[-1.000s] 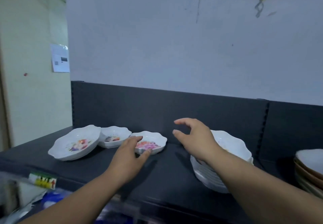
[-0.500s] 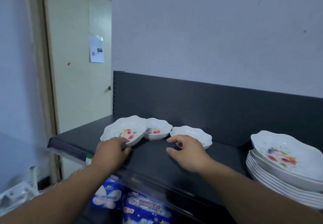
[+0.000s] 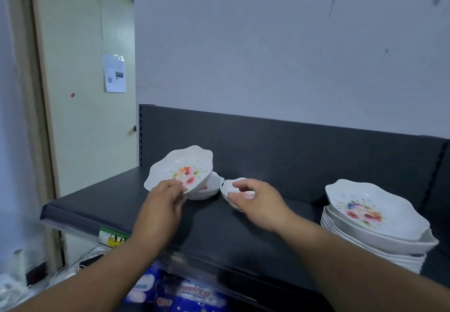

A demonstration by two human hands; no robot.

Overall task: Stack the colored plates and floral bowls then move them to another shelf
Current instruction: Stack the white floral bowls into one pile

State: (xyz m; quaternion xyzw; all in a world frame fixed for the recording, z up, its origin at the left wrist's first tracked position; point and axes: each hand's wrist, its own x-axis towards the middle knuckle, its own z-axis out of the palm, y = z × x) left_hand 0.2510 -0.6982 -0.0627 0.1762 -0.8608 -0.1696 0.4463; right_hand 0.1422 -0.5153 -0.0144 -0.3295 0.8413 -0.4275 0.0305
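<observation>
**Dark shelf, bowls being gathered**

Dark shelf (image 3: 219,226) vs grey wall, door at left. Left hand (image 3: 160,209) pinches near rim of big floral bowl (image 3: 180,170), tilted up, its far side leaning over a smaller bowl (image 3: 209,190) behind. Right hand (image 3: 258,202) cups small bowl (image 3: 231,187) just beside; fingers (image 3: 241,185) curled over its rim, grip looks closed. Stack of floral bowls (image 3: 372,224) sits well right, nearer right hand. Likely next: nest loose bowls, then carry toward stack.
</observation>
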